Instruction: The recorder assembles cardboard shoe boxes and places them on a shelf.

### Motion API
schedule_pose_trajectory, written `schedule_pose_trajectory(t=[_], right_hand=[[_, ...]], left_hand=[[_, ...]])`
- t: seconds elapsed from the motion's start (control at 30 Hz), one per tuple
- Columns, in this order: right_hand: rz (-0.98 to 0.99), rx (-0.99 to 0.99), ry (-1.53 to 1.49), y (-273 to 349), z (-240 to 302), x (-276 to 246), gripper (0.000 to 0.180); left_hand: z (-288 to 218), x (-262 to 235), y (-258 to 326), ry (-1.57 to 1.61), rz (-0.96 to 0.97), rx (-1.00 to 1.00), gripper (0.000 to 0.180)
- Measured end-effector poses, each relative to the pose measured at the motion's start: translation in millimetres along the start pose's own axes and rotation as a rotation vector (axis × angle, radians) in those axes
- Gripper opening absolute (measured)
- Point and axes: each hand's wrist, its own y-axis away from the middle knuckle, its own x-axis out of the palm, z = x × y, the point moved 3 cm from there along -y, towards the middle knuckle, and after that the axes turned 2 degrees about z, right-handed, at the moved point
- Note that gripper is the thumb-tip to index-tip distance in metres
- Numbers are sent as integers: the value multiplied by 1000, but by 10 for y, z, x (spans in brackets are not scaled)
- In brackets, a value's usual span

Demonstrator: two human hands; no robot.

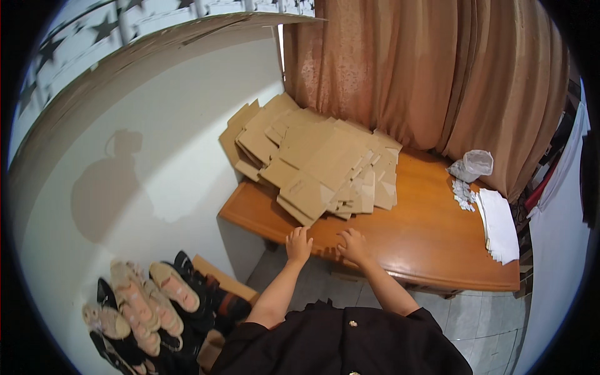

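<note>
Both my hands are at the front edge of a glossy brown wooden table (419, 234). My left hand (299, 245) is just below the near corner of a pile of flattened cardboard boxes (322, 159); whether its fingertips touch the lowest sheet I cannot tell. A short way to its right is my right hand (354, 245), its fingers apart and slightly bent over the table edge. Neither hand holds anything that I can see. The brown sheets lie loosely stacked and fanned out, with folded flaps and slots showing, across the table's left half.
At the table's right are a stack of white paper sheets (498, 225), small pale pieces (463, 195) and a clear plastic bag (473, 165). Brown curtains (400, 69) hang behind. Several shoes (175, 287) lie at lower left, beside the white wall (169, 125).
</note>
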Motion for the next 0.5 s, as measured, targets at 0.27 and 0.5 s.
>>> schedule_pose_trajectory(t=[0.27,0.5], right_hand=[[33,44,69,-779,-544,219,62],[64,-41,-31,-1175,-657,380,65]], left_hand=[[177,336,-1026,-224,169,-20,79],[344,415,-1240,-37,-132,339,34]])
